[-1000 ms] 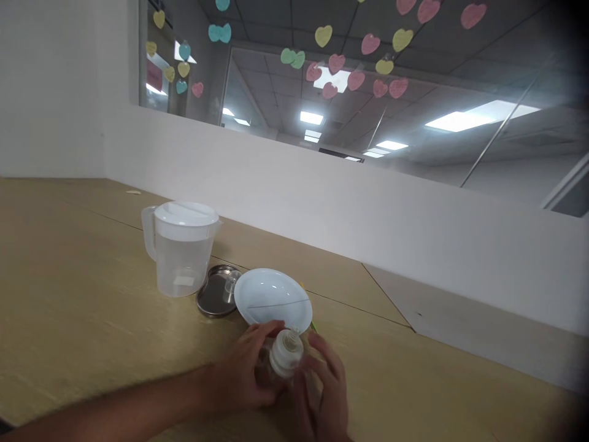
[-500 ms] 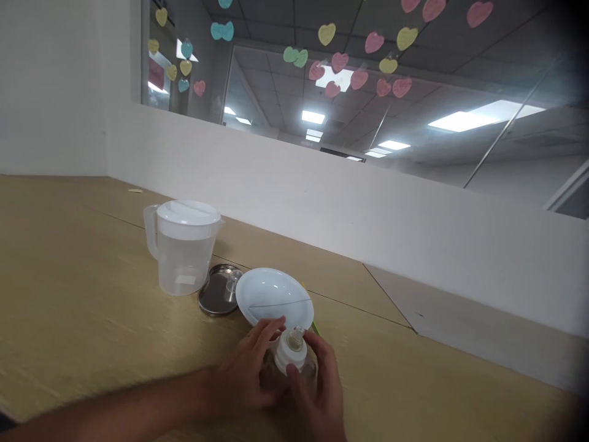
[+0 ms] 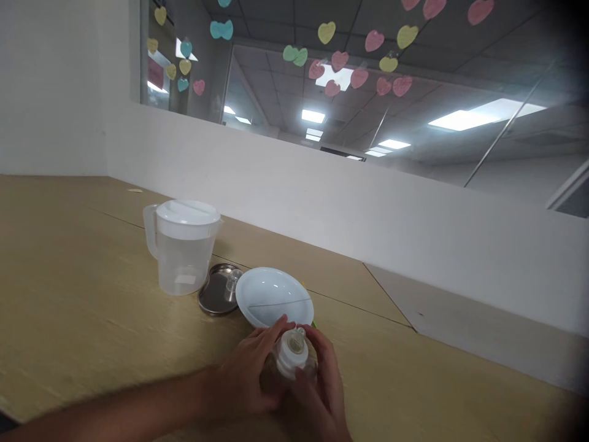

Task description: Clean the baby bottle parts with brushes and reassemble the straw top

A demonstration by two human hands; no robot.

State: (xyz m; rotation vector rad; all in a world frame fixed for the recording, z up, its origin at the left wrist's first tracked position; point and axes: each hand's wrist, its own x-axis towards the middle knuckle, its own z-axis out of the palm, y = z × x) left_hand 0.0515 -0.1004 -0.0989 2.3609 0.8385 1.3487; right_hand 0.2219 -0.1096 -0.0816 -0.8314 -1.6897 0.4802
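Left hand (image 3: 246,374) and right hand (image 3: 322,393) clamped around a bottle (image 3: 306,368), body cupped, white collar (image 3: 289,357) and teat (image 3: 298,338) left clear above the fingers; base hidden. Just beyond on the desk (image 3: 69,294): a white dish (image 3: 271,294) overlapping a steel tray (image 3: 214,298) holding a small clear part (image 3: 232,282), then a lidded pitcher (image 3: 183,258).

On the wooden table (image 3: 69,276) stands a plastic water pitcher (image 3: 183,264) with a white lid (image 3: 188,211) - just beside it lies a steel kidney dish (image 3: 212,299) with a small clear piece (image 3: 232,282) on it, then a tilted white plate (image 3: 272,293). Coloured paper hearts (image 3: 359,78) are hanging on the glass window (image 3: 271,77) above the white wall (image 3: 294,196).
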